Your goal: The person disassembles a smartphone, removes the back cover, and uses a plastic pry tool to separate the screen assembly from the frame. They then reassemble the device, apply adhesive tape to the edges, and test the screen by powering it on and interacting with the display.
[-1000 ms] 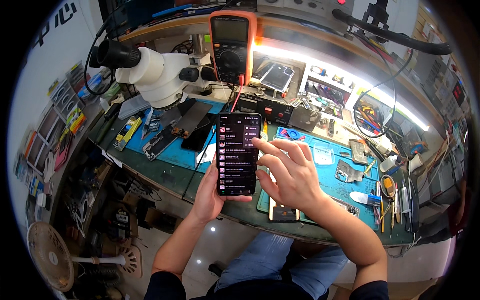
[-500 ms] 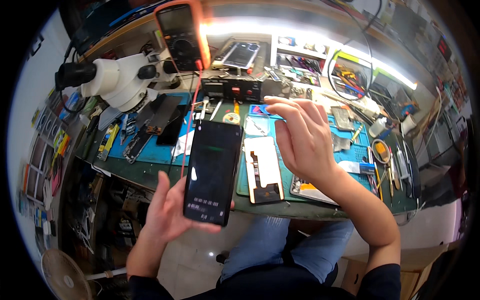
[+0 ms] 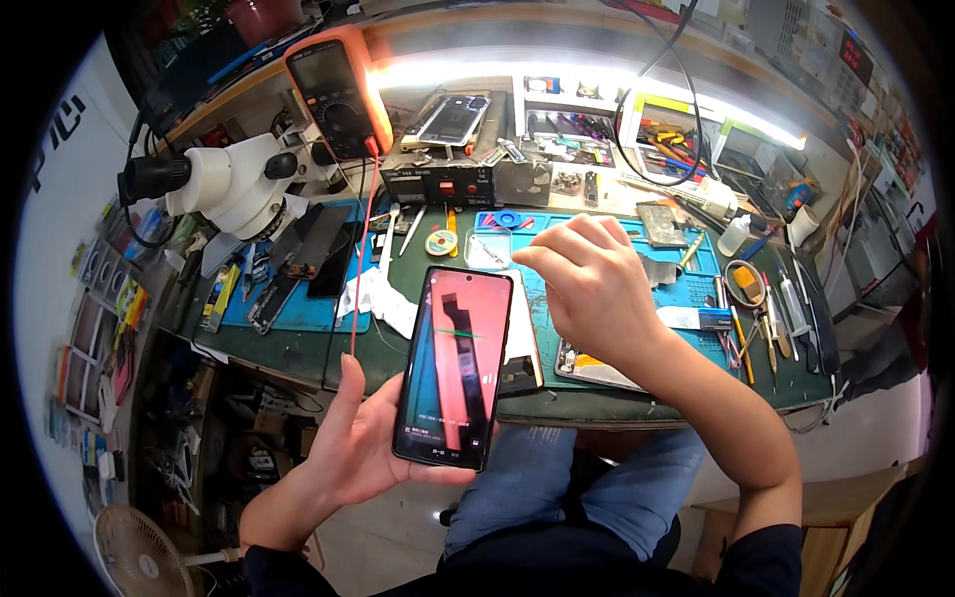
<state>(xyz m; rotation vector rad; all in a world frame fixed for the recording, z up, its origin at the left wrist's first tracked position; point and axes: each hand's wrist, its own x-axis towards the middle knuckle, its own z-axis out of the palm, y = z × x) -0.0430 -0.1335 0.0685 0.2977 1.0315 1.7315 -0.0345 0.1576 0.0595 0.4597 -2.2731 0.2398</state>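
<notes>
A black smartphone [image 3: 456, 373] is tilted up in my left hand [image 3: 373, 448], which cradles it from below and from the left side with the thumb stretched out. Its lit screen shows a live-looking picture of a dark strip on pink and blue, crossed by a green line. My right hand [image 3: 587, 284] is raised above the bench, right of the phone's top, fingers curled in and nothing visible in them. Behind the phone lies a pale phone screen panel [image 3: 522, 338], partly covered by it. Beneath my right wrist is an opened phone body [image 3: 594, 366].
An orange multimeter [image 3: 338, 95] with a red lead stands at the back left, by a white microscope [image 3: 234, 184]. Phone parts lie on the left blue mat [image 3: 234, 308]. Tweezers, a syringe [image 3: 793, 308] and brushes lie at right. A fan [image 3: 144, 557] is lower left.
The phone's screen has gone from nearly black to a bright picture. My left hand has shifted right and slightly down with the phone. My right hand's fingers have curled in more.
</notes>
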